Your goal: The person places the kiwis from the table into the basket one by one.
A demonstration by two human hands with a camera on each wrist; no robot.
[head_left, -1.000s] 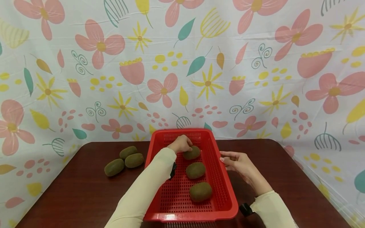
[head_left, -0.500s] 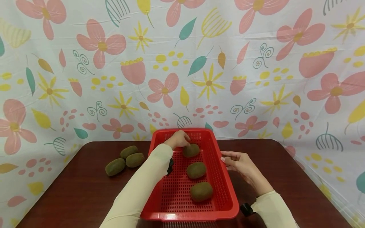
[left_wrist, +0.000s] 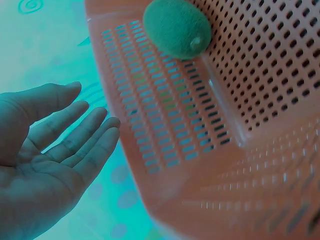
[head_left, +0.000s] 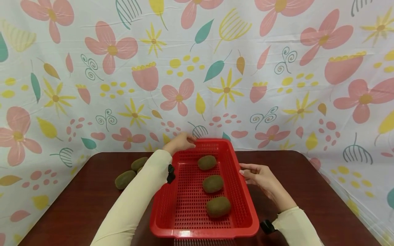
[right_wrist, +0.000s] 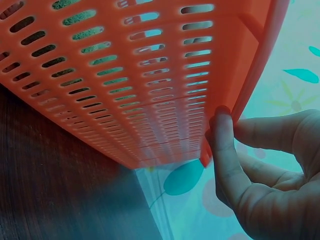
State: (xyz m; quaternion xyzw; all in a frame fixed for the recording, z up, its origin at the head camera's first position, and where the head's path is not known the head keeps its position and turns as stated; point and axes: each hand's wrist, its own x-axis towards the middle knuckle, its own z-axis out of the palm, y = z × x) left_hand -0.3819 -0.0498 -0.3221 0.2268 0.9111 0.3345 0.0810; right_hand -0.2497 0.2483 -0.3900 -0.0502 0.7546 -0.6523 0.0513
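A red perforated plastic basket [head_left: 212, 233] stands on the table with three brown kiwis in a column inside: a far kiwi [head_left: 207, 162], a middle kiwi [head_left: 213, 183] and a near kiwi [head_left: 218, 207]. My left hand [head_left: 182, 142] is over the basket's far left corner, holding nothing. In the left wrist view its fingers are loosely extended beside the rim, apart from the kiwi [left_wrist: 177, 29]. With thumb and fingers, my right hand [head_left: 261, 178] pinches the basket's right rim. The right wrist view shows that grip at the edge above the slotted wall [right_wrist: 165, 100].
Left of the basket more kiwis lie on the dark wooden table [head_left: 77, 208]: a front kiwi [head_left: 125, 179], a back kiwi [head_left: 139, 163] and one mostly hidden by my left sleeve [head_left: 132, 198]. A flower-patterned cloth [head_left: 197, 68] hangs right behind the table.
My left hand has let go of the far kiwi and drawn back up and left to the basket's corner. The kiwi stays in the basket. My right hand keeps its hold on the rim.
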